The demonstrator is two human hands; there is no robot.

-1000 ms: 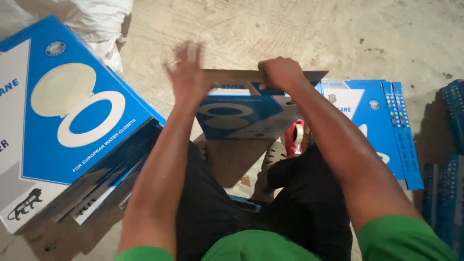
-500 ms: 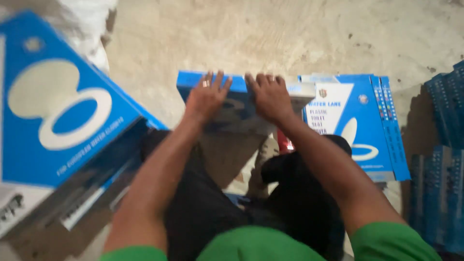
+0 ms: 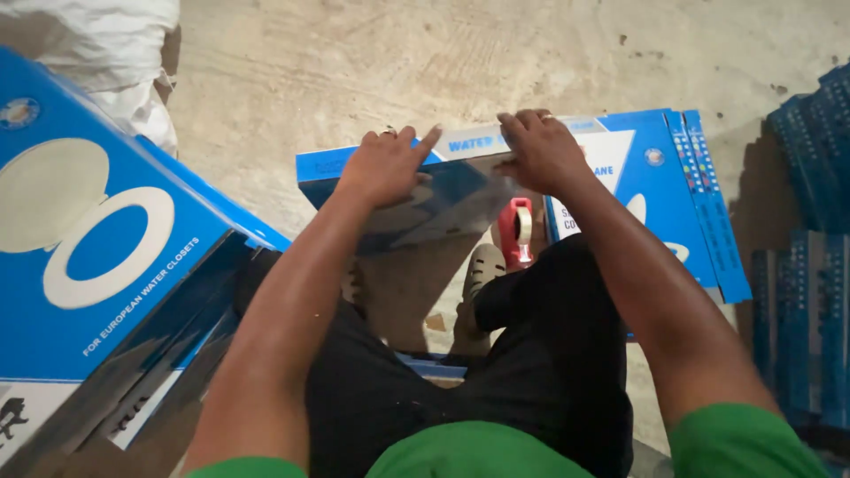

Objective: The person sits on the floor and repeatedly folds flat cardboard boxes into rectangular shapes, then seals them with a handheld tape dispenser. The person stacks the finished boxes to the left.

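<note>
A person seated low over a concrete floor [image 3: 372,80] presses both hands onto a blue cardboard box [image 3: 407,199] held just ahead of the knees. The left hand [image 3: 385,164] lies flat on the box's upper face, fingers spread and straight, closed on nothing. The right hand [image 3: 540,146] rests on the far edge of the same box with fingers curled over the rim, pressing rather than clasping; a ring shows on one finger.

The box sits tilted, its printed side panel facing away from the person. Just behind the box, toward the person's right knee, stands one red tape dispenser [image 3: 516,230] beside a pale shoe [image 3: 482,265].

Judged from the pose, the flaps are being pushed down: the work would go best with both palms spread wide, pressure kept even along the edge so the panel seats square, and the corner steadied before either hand lifts.

By count: one box under the hands; one large blue carton [image 3: 97,257] with a white ring-shaped seat picture to the left of the box; one stack of flattened blue cartons [image 3: 673,186] to its right, their number hard to tell; further blue stacks [image 3: 810,257] at the far right edge; one white sack [image 3: 97,44] beyond the large carton.
</note>
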